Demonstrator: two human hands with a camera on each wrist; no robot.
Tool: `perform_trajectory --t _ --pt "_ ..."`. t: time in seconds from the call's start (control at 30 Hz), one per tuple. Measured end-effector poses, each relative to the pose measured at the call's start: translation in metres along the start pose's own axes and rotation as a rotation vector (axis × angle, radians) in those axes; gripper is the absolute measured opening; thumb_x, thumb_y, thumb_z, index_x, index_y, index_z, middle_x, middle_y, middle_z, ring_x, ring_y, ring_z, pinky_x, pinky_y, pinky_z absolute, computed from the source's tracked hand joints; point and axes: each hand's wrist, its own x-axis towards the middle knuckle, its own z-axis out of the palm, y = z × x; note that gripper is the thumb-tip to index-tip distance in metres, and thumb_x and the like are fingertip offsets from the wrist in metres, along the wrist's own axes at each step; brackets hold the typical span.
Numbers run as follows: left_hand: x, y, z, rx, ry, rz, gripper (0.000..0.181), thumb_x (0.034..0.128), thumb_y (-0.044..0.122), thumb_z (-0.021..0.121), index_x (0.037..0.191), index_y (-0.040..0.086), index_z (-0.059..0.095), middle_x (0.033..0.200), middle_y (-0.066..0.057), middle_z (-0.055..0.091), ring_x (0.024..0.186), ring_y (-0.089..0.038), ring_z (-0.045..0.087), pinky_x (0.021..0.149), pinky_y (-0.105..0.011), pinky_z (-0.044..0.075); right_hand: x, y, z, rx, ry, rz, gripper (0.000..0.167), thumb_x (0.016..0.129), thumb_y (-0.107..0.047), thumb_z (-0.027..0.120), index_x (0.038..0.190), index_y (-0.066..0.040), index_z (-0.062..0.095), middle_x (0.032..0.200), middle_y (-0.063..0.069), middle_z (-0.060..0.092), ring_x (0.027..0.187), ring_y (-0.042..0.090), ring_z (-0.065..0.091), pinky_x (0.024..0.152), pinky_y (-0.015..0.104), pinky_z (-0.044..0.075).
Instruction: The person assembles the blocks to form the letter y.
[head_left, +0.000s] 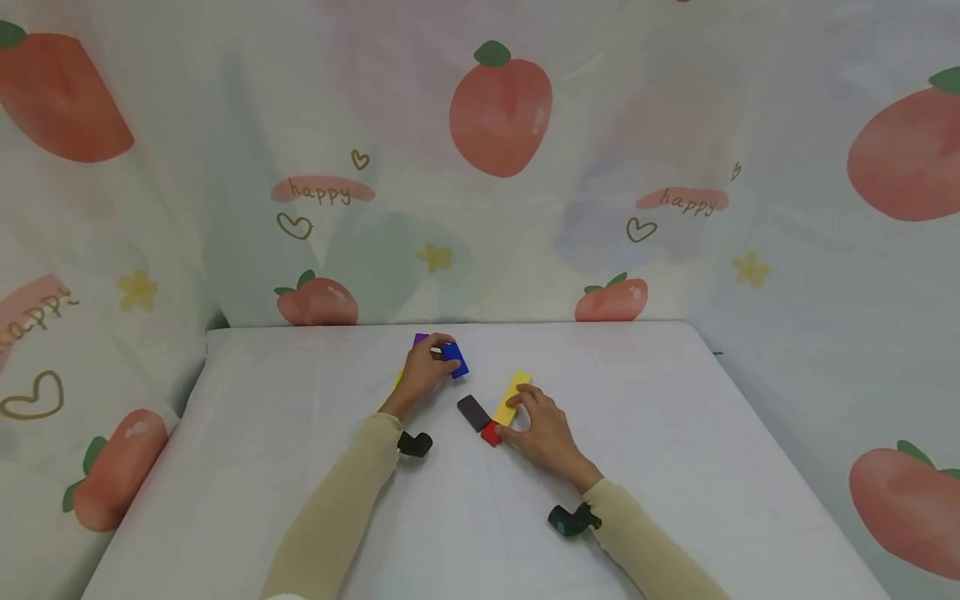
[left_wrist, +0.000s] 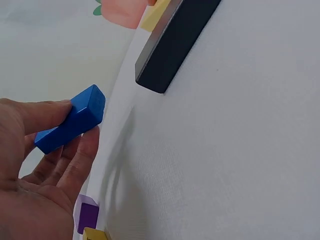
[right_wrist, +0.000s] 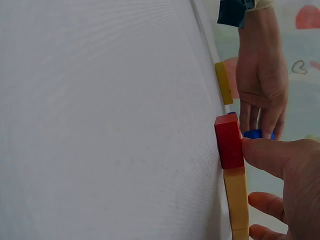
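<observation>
A blue block [head_left: 456, 360] is pinched between the thumb and fingers of the left hand [head_left: 425, 373]; the left wrist view shows this block [left_wrist: 75, 122] tilted. The right hand [head_left: 546, 429] rests its thumb against a small red block [head_left: 491, 433] and its fingertips at the side of a long yellow piece [head_left: 512, 398]. Seen from the right wrist, the red block [right_wrist: 230, 142] touches the end of the yellow piece [right_wrist: 236, 200], which has a seam across it. A black block [head_left: 473, 413] slants beside the red one, between the hands.
Behind and beside the left hand lie a purple block [head_left: 421, 339] and another yellow block [head_left: 400, 377], both partly hidden in the head view. White cloth covers the table [head_left: 660, 417]. A fruit-patterned curtain [head_left: 510, 250] stands along its back and sides.
</observation>
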Motion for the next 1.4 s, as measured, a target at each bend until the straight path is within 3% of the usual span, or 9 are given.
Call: perform_trajectory --t 0.37,0.9,1.2,1.4 --pt "-0.008 0.003 -0.01 -0.145 0.003 0.016 0.041 0.0858 0.004 0.073 0.124 0.01 0.06 0.125 -0.015 0.058 0.105 -0.03 0.063 0.074 -0.032 0.06 0.004 0.002 -0.001 0.005 0.0 -0.001 0.046 0.082 -0.037 0.076 0.118 -0.013 0.061 0.151 0.008 0.043 0.14 0.036 0.038 0.111 0.06 0.031" --pt "-0.028 0.003 -0.015 -0.182 0.04 -0.011 0.039 0.0862 0.003 0.072 0.123 0.008 0.06 0.124 -0.016 0.059 0.105 -0.03 0.063 0.077 -0.033 0.06 0.002 -0.002 0.001 -0.002 -0.006 0.006 0.045 0.082 -0.035 0.076 0.118 -0.012 0.061 0.15 0.009 0.043 0.14 0.036 0.038 0.111 0.06 0.031" --pt "-0.037 -0.003 -0.012 -0.199 0.018 -0.027 0.04 0.0864 0.0 0.071 0.125 0.006 0.06 0.126 -0.017 0.057 0.107 -0.031 0.065 0.077 -0.033 0.06 0.001 0.0 0.001 0.007 -0.001 -0.004 0.045 0.082 -0.035 0.077 0.117 -0.012 0.061 0.15 0.009 0.044 0.139 0.037 0.039 0.111 0.061 0.031" --pt "-0.039 -0.01 -0.007 -0.144 0.019 -0.022 0.042 0.0849 0.001 0.072 0.125 0.007 0.061 0.124 -0.017 0.059 0.105 -0.03 0.066 0.08 -0.035 0.059 0.001 0.001 0.001 0.007 -0.001 0.0 0.044 0.082 -0.035 0.077 0.117 -0.012 0.061 0.15 0.009 0.044 0.14 0.037 0.039 0.11 0.061 0.031"
